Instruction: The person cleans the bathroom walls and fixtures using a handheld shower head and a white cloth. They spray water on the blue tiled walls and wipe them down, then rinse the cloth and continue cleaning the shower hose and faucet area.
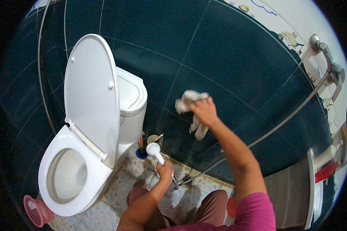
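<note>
My left hand grips the handle of a white hand shower, whose round head is turned up and away from me. From the handle's lower end runs a flexible metal shower hose, leading up to the wall mixer. Farther up, my right hand holds a bunched, whitish cloth at the dark tiled wall; one end of the cloth hangs below the hand. The hand and cloth are slightly blurred. Whether the cloth touches the tiles throughout is hard to tell.
A white toilet with its lid raised stands at left. Beside it is a pink plastic basket. A blue-headed brush stands near the wall. The chrome mixer tap is at upper right, and a floor drain lies below the hose.
</note>
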Motion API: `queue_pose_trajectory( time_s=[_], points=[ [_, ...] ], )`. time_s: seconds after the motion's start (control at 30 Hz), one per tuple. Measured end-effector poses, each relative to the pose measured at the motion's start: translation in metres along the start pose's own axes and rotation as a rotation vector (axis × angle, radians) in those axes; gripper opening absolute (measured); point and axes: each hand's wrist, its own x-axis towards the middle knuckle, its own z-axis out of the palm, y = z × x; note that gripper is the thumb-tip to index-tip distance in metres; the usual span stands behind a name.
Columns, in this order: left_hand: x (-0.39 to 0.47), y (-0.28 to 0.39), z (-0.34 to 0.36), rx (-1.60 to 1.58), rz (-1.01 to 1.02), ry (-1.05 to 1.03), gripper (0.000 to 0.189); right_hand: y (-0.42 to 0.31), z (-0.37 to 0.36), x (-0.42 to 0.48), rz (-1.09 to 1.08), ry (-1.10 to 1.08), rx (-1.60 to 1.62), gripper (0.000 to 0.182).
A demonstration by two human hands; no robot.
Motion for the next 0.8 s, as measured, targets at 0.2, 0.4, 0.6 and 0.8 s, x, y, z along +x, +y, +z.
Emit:
queue_pose_trajectory(
  time_s=[0.2,0.4,0.6,0.8],
  points=[
    [0.003,-0.002,-0.002,-0.051,0.038,-0.006,0.016,0.136,-0.108,0.030,0.329,0.804,-0.374,0.048],
    [-0.002,0.000,0.004,-0.092,0.022,-0.060,0.015,0.195,-0.134,0.038,0.859,1.011,-0.464,0.047],
    [-0.009,-0.002,0.010,-0.090,0.008,-0.064,0.014,0.139,-0.066,0.034,0.573,1.039,-0.210,0.052],
    [-0.004,-0.004,0.004,-0.103,-0.001,-0.043,0.015,-0.012,0.033,-0.002,0.474,0.463,0.112,0.044]
  ],
)
